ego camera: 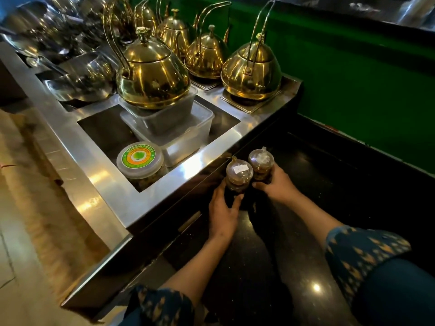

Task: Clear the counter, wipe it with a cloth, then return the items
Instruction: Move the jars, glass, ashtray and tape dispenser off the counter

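On the dark worktop, the left hand curls round the left bottle, gripping its lower body. Just beside it, the right hand grips the right bottle likewise. Both bottles stand upright, caps up, touching or nearly so.

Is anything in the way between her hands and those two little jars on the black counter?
No. The left hand already grips the nearer jar, and the right hand grips the other jar. Both jars stand side by side on the black counter, beside the steel unit, with nothing between hands and jars.
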